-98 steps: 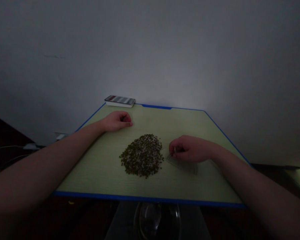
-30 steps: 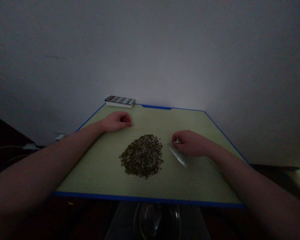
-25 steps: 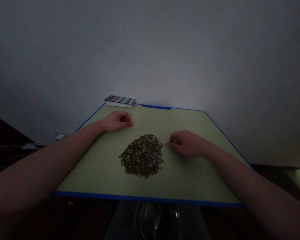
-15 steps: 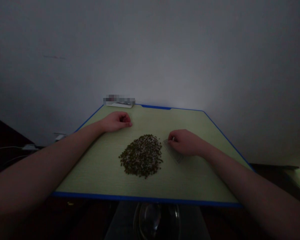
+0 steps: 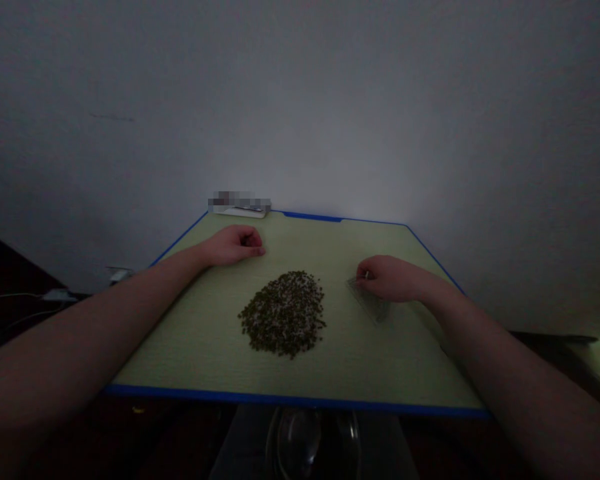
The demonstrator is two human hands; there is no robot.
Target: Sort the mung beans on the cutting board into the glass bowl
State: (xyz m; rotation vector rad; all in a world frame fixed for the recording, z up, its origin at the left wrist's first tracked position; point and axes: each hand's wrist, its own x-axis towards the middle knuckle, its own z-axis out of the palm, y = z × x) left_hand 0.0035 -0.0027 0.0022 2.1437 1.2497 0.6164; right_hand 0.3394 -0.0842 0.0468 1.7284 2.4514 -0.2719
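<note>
A heap of small green and brown bits, like beans or seeds [image 5: 283, 313], lies on the pale table [image 5: 190, 333]. To its right, my right hand [image 5: 393, 277] pinches a thin, clear, flat plastic piece [image 5: 373, 307] by its far edge. The piece slants down toward the tabletop; its exact kind is hard to make out in the dim light. My left hand [image 5: 233, 245] rests on the table beyond the heap and to its left. Its fingers are loosely curled in toward the thumb, and nothing shows in them.
A white object with a blurred top [image 5: 240, 205] stands at the far left corner, by the wall [image 5: 330, 120]. Blue edging [image 5: 300, 401] borders the table. Below the near edge is a clear rounded container [image 5: 300, 443]. White cables and plugs [image 5: 60, 295] lie off to the left.
My right hand has moved to the right, away from the heap, carrying the clear plastic piece with it. My left hand and the heap stay where they were.
</note>
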